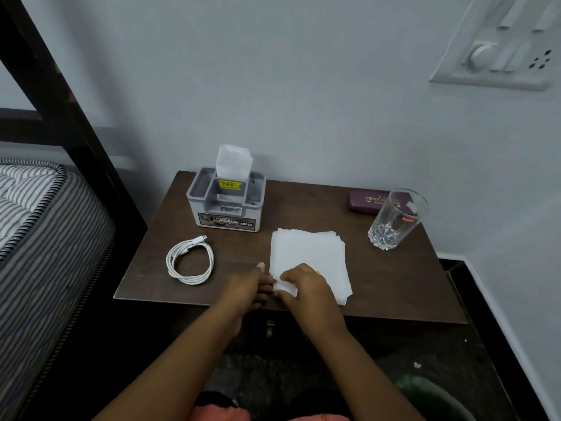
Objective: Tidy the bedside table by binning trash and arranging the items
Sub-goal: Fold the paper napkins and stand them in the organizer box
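Note:
A stack of white tissues (309, 256) lies near the front of the dark wooden bedside table (394, 287). My right hand (306, 288) grips the stack's near left corner, fingers curled over a lifted fold. My left hand (249, 288) is at the stack's left edge with its thumb up; its fingers reach under the corner, and their grip is hidden by the right hand. A grey tissue box (226, 205) with a tissue sticking up stands at the back left. A coiled white cable (189, 261) lies at the front left.
A clear drinking glass (394, 220) stands at the right, with a maroon case (364, 200) behind it. A striped mattress (36, 226) and dark bed frame are to the left. A green bin (431, 396) sits on the floor below right. Walls close in behind and at the right.

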Demonstrator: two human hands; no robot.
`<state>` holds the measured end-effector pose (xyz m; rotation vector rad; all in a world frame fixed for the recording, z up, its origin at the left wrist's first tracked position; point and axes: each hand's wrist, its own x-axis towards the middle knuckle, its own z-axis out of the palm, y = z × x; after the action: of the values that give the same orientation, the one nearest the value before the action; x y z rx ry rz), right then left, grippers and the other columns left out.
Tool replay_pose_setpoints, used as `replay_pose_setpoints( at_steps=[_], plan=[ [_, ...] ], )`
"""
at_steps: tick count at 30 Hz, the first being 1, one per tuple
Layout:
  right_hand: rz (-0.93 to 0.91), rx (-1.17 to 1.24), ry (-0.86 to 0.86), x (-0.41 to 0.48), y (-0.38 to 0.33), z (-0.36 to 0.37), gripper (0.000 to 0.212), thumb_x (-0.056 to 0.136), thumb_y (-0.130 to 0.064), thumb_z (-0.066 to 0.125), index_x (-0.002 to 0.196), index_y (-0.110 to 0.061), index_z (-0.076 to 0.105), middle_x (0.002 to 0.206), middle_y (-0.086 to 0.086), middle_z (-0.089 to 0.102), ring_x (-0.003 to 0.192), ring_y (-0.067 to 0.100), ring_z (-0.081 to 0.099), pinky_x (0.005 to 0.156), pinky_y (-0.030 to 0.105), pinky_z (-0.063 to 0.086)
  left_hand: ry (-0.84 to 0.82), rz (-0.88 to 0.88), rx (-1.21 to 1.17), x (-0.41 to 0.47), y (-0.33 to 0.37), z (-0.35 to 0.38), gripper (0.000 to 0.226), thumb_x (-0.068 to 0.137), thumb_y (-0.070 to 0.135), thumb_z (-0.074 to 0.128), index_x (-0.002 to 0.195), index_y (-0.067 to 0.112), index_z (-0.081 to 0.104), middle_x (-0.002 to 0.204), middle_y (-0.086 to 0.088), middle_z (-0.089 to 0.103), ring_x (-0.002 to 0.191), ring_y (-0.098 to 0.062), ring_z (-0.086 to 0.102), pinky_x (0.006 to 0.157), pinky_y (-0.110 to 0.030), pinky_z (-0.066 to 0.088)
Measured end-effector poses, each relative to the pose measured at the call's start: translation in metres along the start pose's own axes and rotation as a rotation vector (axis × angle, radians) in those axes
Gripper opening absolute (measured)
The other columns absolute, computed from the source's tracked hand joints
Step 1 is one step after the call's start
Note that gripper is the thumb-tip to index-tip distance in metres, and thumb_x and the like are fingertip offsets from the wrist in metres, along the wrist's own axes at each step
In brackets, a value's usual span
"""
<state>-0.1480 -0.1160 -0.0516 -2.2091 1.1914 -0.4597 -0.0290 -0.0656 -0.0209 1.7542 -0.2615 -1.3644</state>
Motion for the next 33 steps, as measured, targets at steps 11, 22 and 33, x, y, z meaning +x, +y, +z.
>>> replay_pose_setpoints(
  at_steps=[11,22,33],
  plan=[
    [0.130,0.184,0.169,0.006,0.003,-0.005,0.017,0.090,-0.021,0.058,0.088,-0.009,0.070,0.089,0.002,0.071,0.080,0.011,0.062,0.073,0.020,0.047,-0.032,0.003,0.005,-0.001,-0.006,-0.005,0.043,0.100,0.038,0.028,0.099,0.016,0.066,0.098,0.002,0.065,0.077,-0.008,0.056,0.069,-0.027,0.038],
    [0.182,0.291,0.199,0.008,0.010,-0.004,0.014,0.090,-0.019,0.058,0.085,-0.010,0.068,0.079,-0.005,0.064,0.073,0.004,0.058,0.063,0.005,0.038,0.049,0.109,0.159,0.006,-0.014,-0.003,0.020,0.088,0.018,0.062,0.069,0.012,0.063,0.070,-0.004,0.064,0.051,-0.013,0.050,0.047,-0.021,0.041],
    [0.174,0.266,0.181,0.008,0.013,-0.003,0.018,0.091,-0.020,0.056,0.083,-0.008,0.066,0.083,0.003,0.067,0.078,0.014,0.061,0.065,0.013,0.040,0.078,0.173,0.305,0.013,-0.011,-0.001,0.021,0.082,0.024,0.069,0.063,0.016,0.065,0.066,0.000,0.064,0.046,-0.014,0.047,0.045,-0.020,0.035]
  ],
)
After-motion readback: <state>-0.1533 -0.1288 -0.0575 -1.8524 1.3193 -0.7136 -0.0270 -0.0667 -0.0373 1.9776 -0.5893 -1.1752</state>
